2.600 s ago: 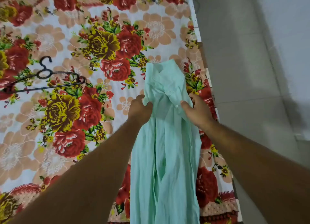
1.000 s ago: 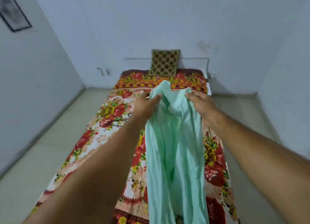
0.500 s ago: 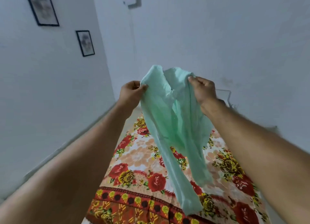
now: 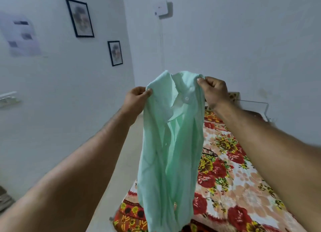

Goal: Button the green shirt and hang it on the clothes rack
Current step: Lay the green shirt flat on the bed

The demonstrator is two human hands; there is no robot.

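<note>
The pale green shirt [image 4: 171, 144] hangs in the air in front of me, collar up and front open below one white button near the collar. My left hand [image 4: 136, 98] pinches its left shoulder and my right hand [image 4: 214, 91] pinches its right shoulder. The shirt's lower end drapes down over the near edge of the bed. A black hanger [image 4: 209, 152] lies on the bed, mostly hidden behind the shirt. No clothes rack is in view.
The bed with the floral sheet [image 4: 243, 179] stretches to the right and away. White walls surround it, with two framed pictures [image 4: 79, 17] on the left wall. A strip of pale floor [image 4: 121, 162] runs left of the bed.
Both hands lifted the shirt off the bed and hold it up by the shoulders. My view rose from the bed to the walls, and the shirt has spread a little wider.
</note>
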